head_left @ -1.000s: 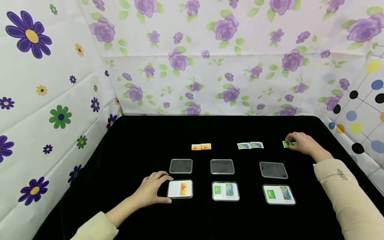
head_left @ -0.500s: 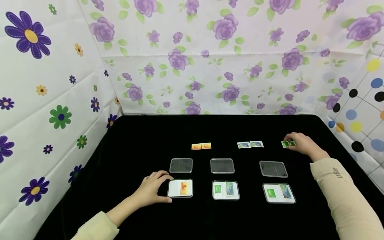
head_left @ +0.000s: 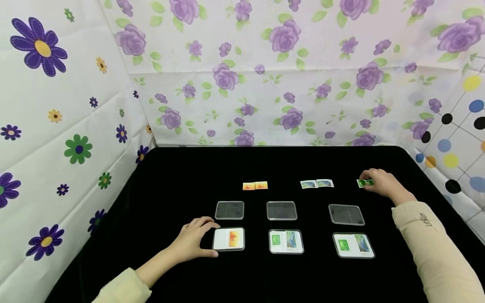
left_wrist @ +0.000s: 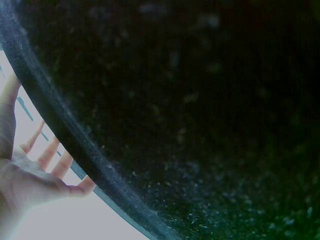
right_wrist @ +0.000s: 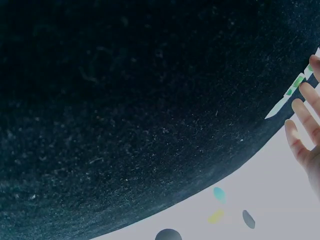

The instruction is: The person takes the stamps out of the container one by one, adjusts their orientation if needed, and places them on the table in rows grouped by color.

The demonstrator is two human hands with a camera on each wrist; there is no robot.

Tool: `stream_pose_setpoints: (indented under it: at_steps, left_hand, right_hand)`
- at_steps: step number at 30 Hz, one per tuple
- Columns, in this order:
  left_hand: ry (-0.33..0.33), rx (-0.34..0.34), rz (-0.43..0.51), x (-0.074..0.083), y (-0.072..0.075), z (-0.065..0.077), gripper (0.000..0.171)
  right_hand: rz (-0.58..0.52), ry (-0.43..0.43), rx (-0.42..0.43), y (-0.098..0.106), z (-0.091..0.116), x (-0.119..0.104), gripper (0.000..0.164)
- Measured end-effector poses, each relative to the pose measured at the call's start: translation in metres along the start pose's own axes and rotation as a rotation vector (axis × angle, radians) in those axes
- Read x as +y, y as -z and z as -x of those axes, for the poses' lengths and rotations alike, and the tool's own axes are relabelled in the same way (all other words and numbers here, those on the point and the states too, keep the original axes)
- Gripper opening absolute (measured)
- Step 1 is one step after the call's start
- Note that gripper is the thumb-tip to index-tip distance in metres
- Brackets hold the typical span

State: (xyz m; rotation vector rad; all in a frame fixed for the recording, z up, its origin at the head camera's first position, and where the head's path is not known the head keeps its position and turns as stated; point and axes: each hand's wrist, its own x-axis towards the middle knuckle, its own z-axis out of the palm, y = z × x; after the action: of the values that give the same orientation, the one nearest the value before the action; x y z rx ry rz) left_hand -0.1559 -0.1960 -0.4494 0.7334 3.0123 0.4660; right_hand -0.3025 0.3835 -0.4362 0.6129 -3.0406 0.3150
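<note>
In the head view my left hand (head_left: 194, 238) rests at the left side of a clear case (head_left: 223, 249). Its thumb and index finger spread to the case's near and far left corners. An orange stamp (head_left: 234, 239) lies on the white card inside. At the back right, my right hand (head_left: 382, 183) touches a short row of green stamps (head_left: 365, 183) lying on the black cloth, partly covered by the fingers. The right wrist view shows fairly straight fingers (right_wrist: 306, 116) by the green stamps (right_wrist: 295, 86); the left wrist view shows the spread left hand (left_wrist: 35, 172).
Two more cases hold green and blue stamps: one in the middle (head_left: 281, 250), one at right (head_left: 354, 255). Behind them lie three clear lids (head_left: 230, 210). Orange stamps (head_left: 255, 185) and blue stamps (head_left: 317, 184) sit farther back. Patterned curtains (head_left: 265, 105) surround the table.
The right forearm has shifted slightly left, and more of the green stamps shows beside its fingers. The left hand keeps its place at the case. The head view moves a little.
</note>
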Motion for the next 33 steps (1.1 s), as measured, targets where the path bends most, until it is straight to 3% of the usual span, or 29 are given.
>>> stream_pose_setpoints:
  at_steps: [16,33]
  left_hand:
    - [0.000,-0.005,0.002,-0.0009,-0.0006,-0.0003,0.071]
    - [0.001,0.002,-0.011,-0.0019,-0.0018,-0.0007,0.071]
  right_hand:
    - [0.001,0.000,0.015,0.0003,-0.0012,-0.0011,0.023]
    - [-0.093,0.012,0.046,-0.0001,0.0038,0.0037,0.029]
